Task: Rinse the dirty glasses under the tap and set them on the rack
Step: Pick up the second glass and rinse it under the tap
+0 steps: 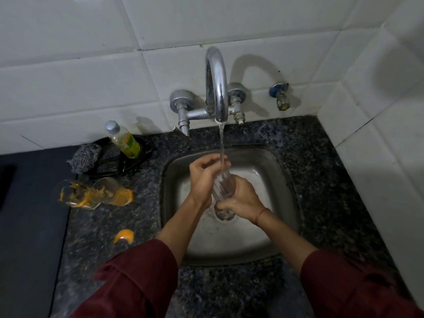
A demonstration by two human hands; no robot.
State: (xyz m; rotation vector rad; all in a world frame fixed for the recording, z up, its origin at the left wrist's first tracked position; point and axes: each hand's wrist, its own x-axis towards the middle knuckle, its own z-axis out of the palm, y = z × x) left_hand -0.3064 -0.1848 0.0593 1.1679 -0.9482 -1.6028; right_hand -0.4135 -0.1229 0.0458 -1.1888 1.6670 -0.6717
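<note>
Over the sink (288, 180) the glass (223, 191) is held tilted under the stream from the tap (216, 88), with the right hand (243, 200) wrapped round its lower body and the left hand (203, 175) curled about the mouth end. I'd turn it so water reaches every side. It's tight in there, with steel walls close all round and the spout at twelve o'clock. Two stained glasses (96, 192) lie at nine o'clock on the counter (321, 157), and I see no rack

Dim, perhaps overhead-lit; tap (216, 88) shadows tiles; edges bend.
</note>
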